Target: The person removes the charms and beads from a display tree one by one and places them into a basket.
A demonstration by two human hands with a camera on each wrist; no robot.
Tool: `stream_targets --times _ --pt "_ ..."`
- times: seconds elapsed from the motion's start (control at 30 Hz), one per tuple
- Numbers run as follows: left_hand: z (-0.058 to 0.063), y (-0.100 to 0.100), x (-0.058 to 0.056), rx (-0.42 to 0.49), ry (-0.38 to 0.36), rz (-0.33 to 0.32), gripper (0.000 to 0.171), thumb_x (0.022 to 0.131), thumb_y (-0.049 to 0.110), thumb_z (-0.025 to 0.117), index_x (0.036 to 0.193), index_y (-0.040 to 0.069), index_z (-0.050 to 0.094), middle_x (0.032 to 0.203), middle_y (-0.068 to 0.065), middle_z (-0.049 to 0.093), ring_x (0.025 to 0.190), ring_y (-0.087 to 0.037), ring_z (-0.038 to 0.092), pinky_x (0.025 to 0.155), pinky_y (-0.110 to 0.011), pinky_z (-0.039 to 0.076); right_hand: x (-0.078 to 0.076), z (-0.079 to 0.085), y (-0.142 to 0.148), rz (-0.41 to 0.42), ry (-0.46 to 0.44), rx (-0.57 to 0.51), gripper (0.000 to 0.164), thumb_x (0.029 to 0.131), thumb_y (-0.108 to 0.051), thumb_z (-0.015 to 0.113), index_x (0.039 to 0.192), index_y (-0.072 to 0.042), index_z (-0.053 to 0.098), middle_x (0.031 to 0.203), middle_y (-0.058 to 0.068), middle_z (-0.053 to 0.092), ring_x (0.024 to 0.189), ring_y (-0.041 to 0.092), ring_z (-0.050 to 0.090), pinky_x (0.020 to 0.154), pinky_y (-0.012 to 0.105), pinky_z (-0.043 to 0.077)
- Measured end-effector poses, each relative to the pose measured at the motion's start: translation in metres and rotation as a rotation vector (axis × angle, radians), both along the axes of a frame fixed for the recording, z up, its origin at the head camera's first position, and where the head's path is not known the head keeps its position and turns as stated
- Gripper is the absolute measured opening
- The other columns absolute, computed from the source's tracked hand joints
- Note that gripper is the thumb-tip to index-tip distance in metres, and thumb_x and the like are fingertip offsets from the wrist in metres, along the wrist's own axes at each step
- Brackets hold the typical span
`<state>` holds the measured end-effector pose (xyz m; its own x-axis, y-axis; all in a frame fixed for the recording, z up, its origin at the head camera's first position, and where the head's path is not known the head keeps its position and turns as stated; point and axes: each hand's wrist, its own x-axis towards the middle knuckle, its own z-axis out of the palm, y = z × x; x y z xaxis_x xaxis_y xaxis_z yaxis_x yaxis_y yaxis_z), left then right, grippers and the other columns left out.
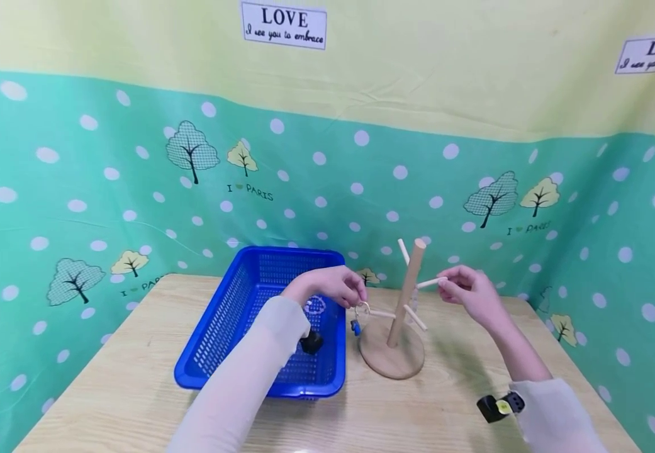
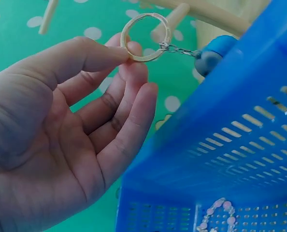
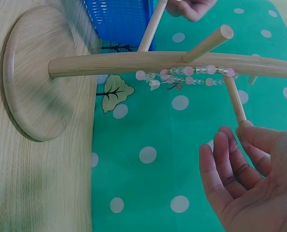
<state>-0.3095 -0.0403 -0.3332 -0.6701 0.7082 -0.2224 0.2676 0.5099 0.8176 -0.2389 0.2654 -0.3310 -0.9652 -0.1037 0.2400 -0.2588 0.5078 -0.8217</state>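
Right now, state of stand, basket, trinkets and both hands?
Round-based wooden stand: upright
Blue perforated plastic basket: upright, open-topped
Pink-beaded loop: inside the basket
Pink-and-clear bead bracelet: hung on a wooden peg
Gold-ring keychain with blue charm: dangling; whether looped over the nearest peg, can't tell
Left hand: pinching the keychain
Right hand: pinching the bracelet peg's tip

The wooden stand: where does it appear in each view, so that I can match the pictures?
Head: wooden stand right of centre.
Left wrist: partly visible, pegs and pole along the top edge.
Right wrist: sideways, base at left, pole across upper half.
Shared landmark: blue basket.
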Motion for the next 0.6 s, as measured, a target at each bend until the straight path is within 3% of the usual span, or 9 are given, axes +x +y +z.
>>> stream_targets --times 0.1,0.23,0.43,0.6 --pt "0.005 -0.007 0.001 0.043 0.021 0.008 0.016 0.093 0.002 0.058 0.106 0.0 0.066 0.105 -0.009 0.07 0.087 -0.01 0.062 0.084 -0.026 0.059 0.001 0.0 0.001 0.001 0.003 0.002 0.026 0.1 -0.008 0.058 0.117 0.012 0.058 0.098 0.026 0.069 0.078 0.005 0.066 0.073 0.021 0.06" --pt "0.01 -0.019 0.0 0.116 0.014 0.052 0.018 0.096 0.005 0.057 0.111 -0.003 0.062 0.112 -0.016 0.069 0.098 -0.016 0.067 0.095 -0.036 0.058 0.001 -0.002 0.003 0.008 0.004 0.007 0.026 0.1 -0.008 0.058 0.117 0.012 0.058 0.097 0.023 0.071 0.078 0.007 0.067 0.073 0.021 0.06" --pt "0.013 -0.042 -0.006 0.206 0.019 0.172 0.017 0.098 0.001 0.051 0.111 -0.007 0.057 0.105 -0.015 0.067 0.095 -0.019 0.069 0.095 -0.041 0.058 0.001 -0.003 0.002 0.009 0.009 0.005 0.028 0.101 -0.01 0.058 0.118 0.012 0.058 0.092 0.012 0.072 0.078 0.007 0.067 0.073 0.021 0.06" --pt "0.009 -0.067 -0.013 0.243 0.022 0.312 0.016 0.1 0.002 0.047 0.112 -0.007 0.054 0.116 -0.026 0.063 0.1 -0.026 0.07 0.093 -0.039 0.059 0.0 -0.002 0.001 0.017 0.019 0.014 0.027 0.102 -0.009 0.056 0.118 0.012 0.057 0.095 0.019 0.071 0.078 0.007 0.068 0.072 0.021 0.06"
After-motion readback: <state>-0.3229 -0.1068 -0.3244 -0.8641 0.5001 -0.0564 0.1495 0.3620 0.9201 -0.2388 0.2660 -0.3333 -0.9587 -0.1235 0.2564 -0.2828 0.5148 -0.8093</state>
